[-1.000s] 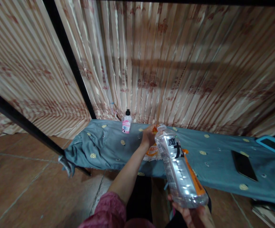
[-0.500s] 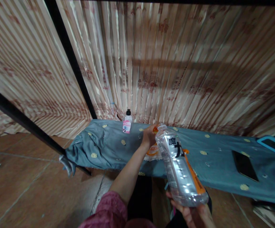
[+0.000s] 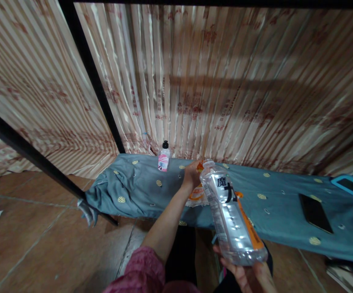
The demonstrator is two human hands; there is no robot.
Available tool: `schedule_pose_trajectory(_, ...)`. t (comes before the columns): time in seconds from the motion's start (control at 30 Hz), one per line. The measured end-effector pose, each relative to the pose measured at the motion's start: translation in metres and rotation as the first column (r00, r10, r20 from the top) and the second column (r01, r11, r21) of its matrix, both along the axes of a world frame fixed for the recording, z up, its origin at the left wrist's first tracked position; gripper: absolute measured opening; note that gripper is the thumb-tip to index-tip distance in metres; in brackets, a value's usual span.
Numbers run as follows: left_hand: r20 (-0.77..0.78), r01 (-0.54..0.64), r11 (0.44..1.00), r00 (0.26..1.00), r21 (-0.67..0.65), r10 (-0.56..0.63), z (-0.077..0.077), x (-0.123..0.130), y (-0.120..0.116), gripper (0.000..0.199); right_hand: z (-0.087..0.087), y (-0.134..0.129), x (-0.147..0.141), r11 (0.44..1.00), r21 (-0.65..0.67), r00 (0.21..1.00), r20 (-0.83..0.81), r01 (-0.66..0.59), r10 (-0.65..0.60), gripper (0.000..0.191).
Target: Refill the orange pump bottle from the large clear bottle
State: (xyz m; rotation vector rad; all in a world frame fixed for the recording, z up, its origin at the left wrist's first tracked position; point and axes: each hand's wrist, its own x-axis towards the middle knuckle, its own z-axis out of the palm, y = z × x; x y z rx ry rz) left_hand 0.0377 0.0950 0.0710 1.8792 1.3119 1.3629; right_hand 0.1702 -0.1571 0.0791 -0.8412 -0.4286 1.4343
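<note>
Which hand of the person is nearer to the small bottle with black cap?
Left. The left hand is right of the small bottle, near the mouth of the large clear bottle. The right hand is farther away, at the lower right, holding that bottle's base.

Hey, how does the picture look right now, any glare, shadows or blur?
Head view: bright glare spots low on the clear plastic bottle; head view: a dark shadow band across the striped curtain; head view: slight softness, leaving the fine print on the pink-labelled bottle unreadable.
</note>
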Motion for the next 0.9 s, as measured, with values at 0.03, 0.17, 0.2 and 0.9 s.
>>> schedule_pose_trajectory(0.03,0.001,0.000,1.000,1.000,0.001,0.000,-0.0001,0.0000,0.0002,0.014,-0.0006,-0.0006,0.0000,1.000,0.000,1.000,0.008,0.019,-0.019,0.049)
schedule_pose_trajectory(0.17,0.003,0.019,1.000,1.000,0.017,-0.019,0.0002,-0.0005,0.0005,0.013,-0.0041,-0.0015,0.0013,1.000,0.015,0.999,0.030,0.024,-0.025,0.051)
schedule_pose_trajectory(0.2,0.003,0.024,1.000,1.000,0.020,-0.024,0.0007,-0.0007,0.0003,0.013,-0.0051,-0.0015,0.0020,1.000,0.019,0.999,0.034,0.010,-0.010,0.052)
schedule_pose_trajectory(0.9,-0.003,0.009,1.000,1.000,0.007,-0.009,0.0027,-0.0008,0.0010,0.012,-0.0004,-0.0021,0.0058,0.999,-0.040,0.999,0.052,0.017,-0.015,0.046)
